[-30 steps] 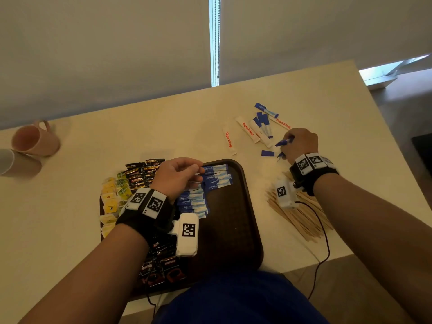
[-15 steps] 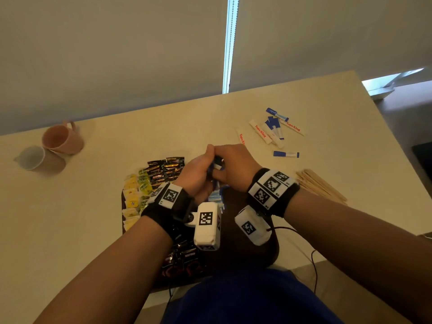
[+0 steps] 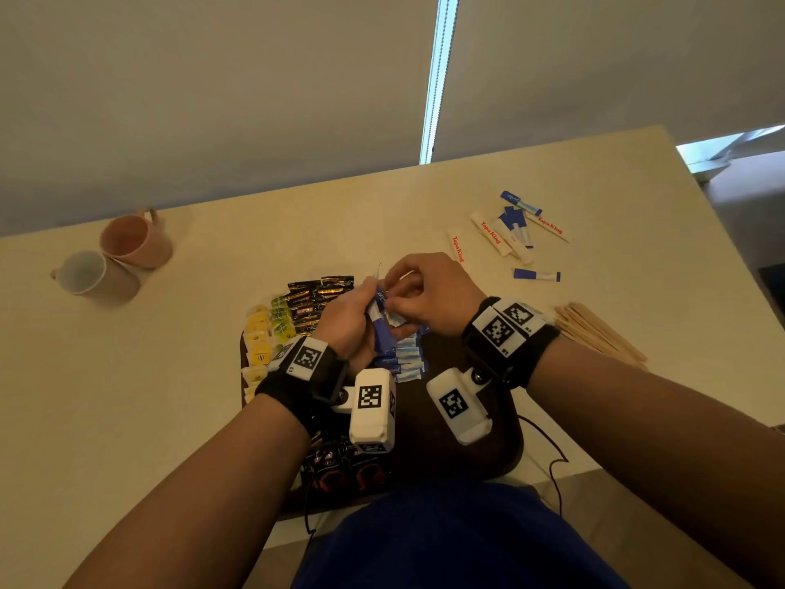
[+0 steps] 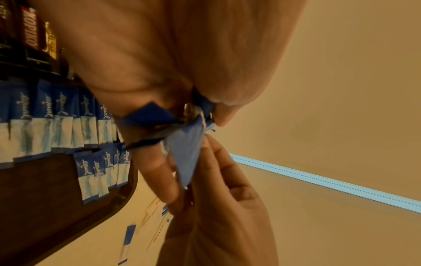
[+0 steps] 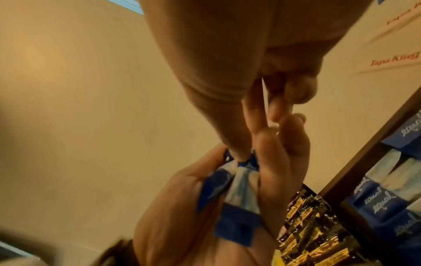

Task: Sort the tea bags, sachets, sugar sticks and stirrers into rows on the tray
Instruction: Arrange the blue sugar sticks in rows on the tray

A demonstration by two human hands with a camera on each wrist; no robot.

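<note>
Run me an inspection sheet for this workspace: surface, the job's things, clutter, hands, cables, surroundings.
Surface: beige table; brown tray at the near edge.
Job's things: blue sachets, black sachets and yellow tea bags in rows on the tray; sugar sticks and wooden stirrers lie off the tray.
Clutter: two mugs far left.
Hands: left hand and right hand both grip a bunch of blue sachets over the tray.
Cables: black cable over the table's near edge.
Surroundings: closed blinds.
</note>
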